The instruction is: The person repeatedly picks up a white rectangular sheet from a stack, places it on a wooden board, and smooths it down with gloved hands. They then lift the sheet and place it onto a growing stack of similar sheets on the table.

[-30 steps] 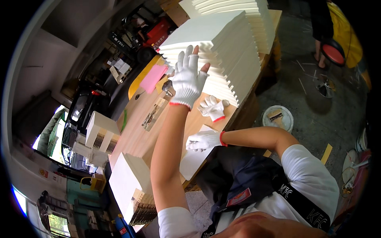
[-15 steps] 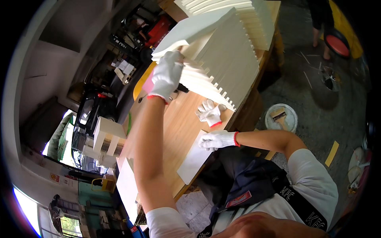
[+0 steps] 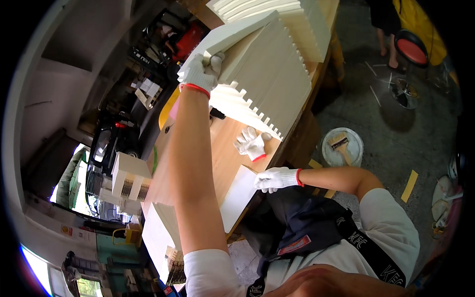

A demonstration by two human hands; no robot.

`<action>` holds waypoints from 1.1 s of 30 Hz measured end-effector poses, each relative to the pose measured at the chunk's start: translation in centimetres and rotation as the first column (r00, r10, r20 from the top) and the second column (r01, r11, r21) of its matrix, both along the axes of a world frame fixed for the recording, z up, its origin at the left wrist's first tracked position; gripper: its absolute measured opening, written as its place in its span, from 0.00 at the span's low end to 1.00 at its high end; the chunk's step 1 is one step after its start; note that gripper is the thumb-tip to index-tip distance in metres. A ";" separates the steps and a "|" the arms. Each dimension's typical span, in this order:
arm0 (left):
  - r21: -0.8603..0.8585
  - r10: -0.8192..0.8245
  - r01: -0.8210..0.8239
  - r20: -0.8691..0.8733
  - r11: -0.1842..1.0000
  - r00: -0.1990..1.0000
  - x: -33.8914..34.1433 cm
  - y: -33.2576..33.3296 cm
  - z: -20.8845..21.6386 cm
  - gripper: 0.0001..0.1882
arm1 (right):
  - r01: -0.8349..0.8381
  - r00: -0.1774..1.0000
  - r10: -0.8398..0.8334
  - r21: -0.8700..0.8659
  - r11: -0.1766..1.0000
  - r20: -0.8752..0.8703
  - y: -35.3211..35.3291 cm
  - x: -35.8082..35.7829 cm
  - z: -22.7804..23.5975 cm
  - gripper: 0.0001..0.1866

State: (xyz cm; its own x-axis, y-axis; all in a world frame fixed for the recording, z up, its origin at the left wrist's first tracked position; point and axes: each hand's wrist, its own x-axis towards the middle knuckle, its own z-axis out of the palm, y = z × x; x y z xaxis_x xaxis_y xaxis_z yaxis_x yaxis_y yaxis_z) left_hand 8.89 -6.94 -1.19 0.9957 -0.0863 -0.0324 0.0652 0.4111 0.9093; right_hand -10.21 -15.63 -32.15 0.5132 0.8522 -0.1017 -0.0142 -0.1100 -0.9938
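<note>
My left hand, in a white knit glove with a red cuff, grips the near edge of a white panel. That panel lies tilted on top of a stack of pale boards with slotted edges. My right hand, gloved the same way, is beside the right edge of a flat white board on the table. Its fingers are curled; whether they hold anything is hidden. A loose white glove lies between the stack and my right hand.
The wooden table carries another slotted stack at the far end and white boxes to the left. On the floor at right stand a white bucket with a brush and a red-seated stool, near a person's legs.
My left hand has shifted along the panel's near edge and now grips it. My right hand has drawn back to the right, toward the board's edge. The whole view has shifted slightly.
</note>
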 end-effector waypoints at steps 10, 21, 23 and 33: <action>-0.471 0.039 -0.100 -0.137 0.877 0.990 -3.0 6.9 -0.8 0.15 | -0.027 0.996 0.029 0.023 0.999 -0.081 0.5 -0.7 1.7 0.18; -0.271 0.070 -0.101 -0.122 0.957 0.990 -25.0 34.2 -18.0 0.21 | 0.277 0.756 -0.041 0.262 0.924 -0.654 5.7 12.2 3.6 0.38; -0.092 0.280 -0.307 -0.228 0.947 0.933 -26.9 33.1 -21.0 0.23 | 0.293 0.846 -0.172 0.170 0.941 -0.505 6.7 13.6 3.6 0.43; 0.323 0.556 -0.464 -0.314 0.825 0.770 -31.1 34.0 -31.6 0.29 | 0.442 0.796 -0.027 -0.550 0.708 0.605 13.9 12.4 1.5 0.37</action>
State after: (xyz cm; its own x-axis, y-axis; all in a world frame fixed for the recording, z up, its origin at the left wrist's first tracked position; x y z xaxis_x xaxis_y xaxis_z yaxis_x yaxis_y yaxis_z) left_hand -22.17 27.05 -32.75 0.7920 0.4858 -0.3697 0.2585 0.2817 0.9240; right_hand 2.17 -1.77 -30.63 0.8272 0.5184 -0.2170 0.3514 -0.7785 -0.5201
